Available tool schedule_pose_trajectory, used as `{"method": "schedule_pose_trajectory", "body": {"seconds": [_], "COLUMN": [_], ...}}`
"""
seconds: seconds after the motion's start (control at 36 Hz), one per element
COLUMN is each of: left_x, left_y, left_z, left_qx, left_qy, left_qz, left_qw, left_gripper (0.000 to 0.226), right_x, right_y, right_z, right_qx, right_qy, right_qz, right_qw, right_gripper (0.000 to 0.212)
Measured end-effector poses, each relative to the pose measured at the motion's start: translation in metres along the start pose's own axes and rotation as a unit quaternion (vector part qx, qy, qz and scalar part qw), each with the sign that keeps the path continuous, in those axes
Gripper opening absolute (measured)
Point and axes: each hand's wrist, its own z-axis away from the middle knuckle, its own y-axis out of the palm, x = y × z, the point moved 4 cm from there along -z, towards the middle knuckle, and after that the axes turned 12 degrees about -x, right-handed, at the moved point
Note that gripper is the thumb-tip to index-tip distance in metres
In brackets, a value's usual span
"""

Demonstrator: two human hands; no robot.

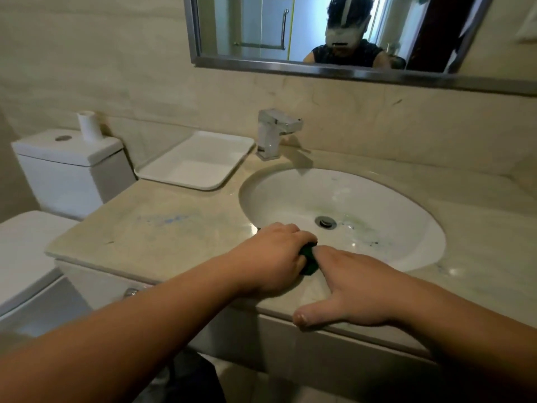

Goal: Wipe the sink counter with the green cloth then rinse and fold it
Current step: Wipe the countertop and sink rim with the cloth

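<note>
The green cloth (308, 260) is bunched small at the front rim of the white sink (386, 205), mostly hidden between my hands. My left hand (273, 257) is curled over it, gripping it. My right hand (348, 289) lies flat on the beige stone counter (162, 228), fingertips touching the cloth's right side, thumb hanging over the counter's front edge. Greenish and blue smears show inside the basin near the drain (325, 221), and a faint blue stain marks the counter to the left.
A chrome faucet (274, 133) stands behind the basin. A white tray (197, 162) lies at the counter's back left. A toilet with its tank (69, 167) and a paper roll (88, 126) sits left of the counter. A mirror (334, 33) hangs above.
</note>
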Motion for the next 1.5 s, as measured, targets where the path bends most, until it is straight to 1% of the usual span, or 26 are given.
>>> {"method": "schedule_pose_trajectory", "body": {"seconds": [0.06,0.11,0.17,0.22,0.28,0.31,0.36,0.47,0.53,0.61,0.72,0.78,0.83,0.92,1.03,1.14,1.17,1.25,1.28,1.33,1.42,1.5], "left_x": [0.005,0.017,0.037,0.063,0.092,0.106,0.134,0.181,0.197,0.210,0.216,0.210,0.196,0.163,0.124,0.083,0.072,0.046,0.044,0.047,0.068,0.099], "left_y": [-0.014,-0.041,-0.075,-0.109,-0.134,-0.142,-0.148,-0.134,-0.121,-0.105,-0.093,-0.086,-0.076,-0.061,-0.040,-0.022,-0.018,-0.016,-0.020,-0.041,-0.090,-0.135], "left_z": [0.004,0.014,0.031,0.056,0.085,0.099,0.123,0.156,0.163,0.164,0.147,0.135,0.117,0.085,0.043,0.004,-0.005,-0.017,-0.017,-0.009,0.019,0.062], "left_qx": [-0.039,-0.102,-0.174,-0.235,-0.264,-0.263,-0.231,-0.098,-0.050,-0.034,-0.033,-0.022,-0.015,-0.007,0.010,0.014,0.015,0.009,-0.004,-0.058,-0.146,-0.172], "left_qy": [-0.013,-0.023,-0.040,-0.072,-0.111,-0.133,-0.162,-0.222,-0.240,-0.247,-0.235,-0.224,-0.203,-0.149,-0.099,-0.050,-0.038,-0.015,-0.012,-0.014,-0.046,-0.078], "left_qz": [0.019,0.005,0.001,-0.009,-0.047,-0.068,-0.104,-0.127,-0.105,-0.074,-0.099,-0.095,-0.079,-0.068,-0.057,-0.061,-0.056,-0.036,-0.032,-0.028,-0.020,-0.033], "left_qw": [0.999,0.994,0.984,0.969,0.957,0.953,0.954,0.962,0.964,0.966,0.966,0.970,0.976,0.987,0.993,0.997,0.998,0.999,0.999,0.998,0.988,0.981], "left_gripper": [0.048,0.050,0.055,0.061,0.064,0.064,0.063,0.058,0.066,0.082,0.079,0.079,0.078,0.079,0.078,0.074,0.070,0.056,0.053,0.049,0.046,0.049], "right_x": [0.002,0.004,0.006,0.011,0.020,0.025,0.036,0.050,0.054,0.057,0.054,0.053,0.053,0.050,0.038,0.025,0.022,0.016,0.015,0.018,0.032,0.053], "right_y": [-0.002,-0.005,-0.010,-0.016,-0.022,-0.025,-0.028,-0.026,-0.021,-0.015,-0.009,-0.007,-0.007,-0.007,-0.008,-0.007,-0.008,-0.009,-0.011,-0.016,-0.025,-0.030], "right_z": [0.001,0.001,-0.001,-0.007,-0.017,-0.024,-0.038,-0.063,-0.072,-0.080,-0.085,-0.085,-0.085,-0.079,-0.066,-0.052,-0.048,-0.039,-0.038,-0.040,-0.049,-0.065], "right_qx": [0.012,0.035,0.061,0.070,0.064,0.062,0.052,0.043,0.043,0.041,0.054,0.059,0.061,0.068,0.075,0.072,0.070,0.074,0.075,0.075,0.069,0.049], "right_qy": [0.000,0.007,0.010,-0.005,-0.021,-0.027,-0.036,-0.032,-0.029,-0.037,-0.039,-0.035,-0.035,-0.043,-0.043,-0.030,-0.023,0.002,0.002,-0.005,-0.023,-0.046], "right_qz": [-0.008,-0.013,0.012,0.053,0.069,0.074,0.084,0.064,0.066,0.084,0.088,0.086,0.079,0.063,0.054,0.042,0.040,0.055,0.059,0.058,0.079,0.088], "right_qw": [1.000,0.999,0.998,0.996,0.995,0.995,0.994,0.997,0.996,0.995,0.994,0.994,0.994,0.995,0.995,0.996,0.996,0.996,0.995,0.995,0.994,0.994], "right_gripper": [0.103,0.103,0.103,0.107,0.112,0.112,0.113,0.120,0.126,0.131,0.134,0.133,0.132,0.129,0.124,0.120,0.115,0.087,0.086,0.098,0.113,0.123]}}
